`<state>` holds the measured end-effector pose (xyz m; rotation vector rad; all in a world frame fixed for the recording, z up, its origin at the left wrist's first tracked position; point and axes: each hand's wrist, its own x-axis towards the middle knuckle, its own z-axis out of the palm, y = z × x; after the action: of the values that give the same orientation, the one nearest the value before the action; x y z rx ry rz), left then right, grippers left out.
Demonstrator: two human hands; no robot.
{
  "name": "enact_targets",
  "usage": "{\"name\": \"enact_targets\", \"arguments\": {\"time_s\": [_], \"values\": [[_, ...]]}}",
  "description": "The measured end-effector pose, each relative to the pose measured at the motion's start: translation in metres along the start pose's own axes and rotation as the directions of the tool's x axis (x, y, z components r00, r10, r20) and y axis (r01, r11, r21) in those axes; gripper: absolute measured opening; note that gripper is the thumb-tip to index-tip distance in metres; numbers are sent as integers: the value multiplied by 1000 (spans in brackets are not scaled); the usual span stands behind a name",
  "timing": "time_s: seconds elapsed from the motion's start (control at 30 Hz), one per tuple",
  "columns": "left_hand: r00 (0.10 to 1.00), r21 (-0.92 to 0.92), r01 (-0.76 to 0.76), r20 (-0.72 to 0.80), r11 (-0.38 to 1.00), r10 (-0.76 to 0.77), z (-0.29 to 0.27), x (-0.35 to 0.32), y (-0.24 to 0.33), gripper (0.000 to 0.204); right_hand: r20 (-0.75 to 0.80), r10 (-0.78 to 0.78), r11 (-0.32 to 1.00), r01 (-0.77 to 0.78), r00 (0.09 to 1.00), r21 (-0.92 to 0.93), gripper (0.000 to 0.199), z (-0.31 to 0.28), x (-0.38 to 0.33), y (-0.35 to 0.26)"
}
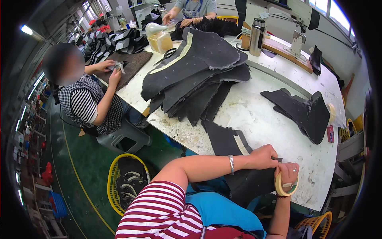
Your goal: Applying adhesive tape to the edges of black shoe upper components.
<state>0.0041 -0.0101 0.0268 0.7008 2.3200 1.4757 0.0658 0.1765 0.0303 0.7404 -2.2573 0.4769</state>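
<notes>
Taping of dark felt pieces at a white worktable, one piece in hand, most of the stock waiting.

Item in work: a dark felt piece [238,159] is lying at the near table edge and hanging over it toward the lap; both hands are meeting on it. Left hand [263,156] is pressing down on the piece, fingers curled together, forearm reaching across from the left. Right hand [288,172] is clamping a roll of pale tape [285,188], wrist bent upward. A large stack of felt pieces [197,75] appears untouched further back; a smaller pile [304,111] is sitting to the right. White table [262,115] is carrying all of it.
</notes>
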Motion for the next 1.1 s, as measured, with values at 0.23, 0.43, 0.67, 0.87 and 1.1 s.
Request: {"name": "enact_targets", "arguments": {"time_s": [0.23,0.43,0.67,0.87,1.1], "values": [[986,-388,155,2,908,-168,-38,-16,25,21,-95,-278,961,275,956,-40,29,1,35,-7],[948,-289,231,-146,929,-281,-103,-24,14,24,-162,-52,985,77,985,152,29,-2,24,19],[945,281,-39,-301,959,126,-216,-26,58,25,-137,166,967,-134,976,217,18,19,8,27],[879,576,132,-445,807,173,-319,20,86,26,-132,359,915,-320,924,247,18,49,-14,46],[732,605,522,-680,601,48,-432,64,30,28,-75,454,869,-422,888,257,8,54,-18,48]]}}
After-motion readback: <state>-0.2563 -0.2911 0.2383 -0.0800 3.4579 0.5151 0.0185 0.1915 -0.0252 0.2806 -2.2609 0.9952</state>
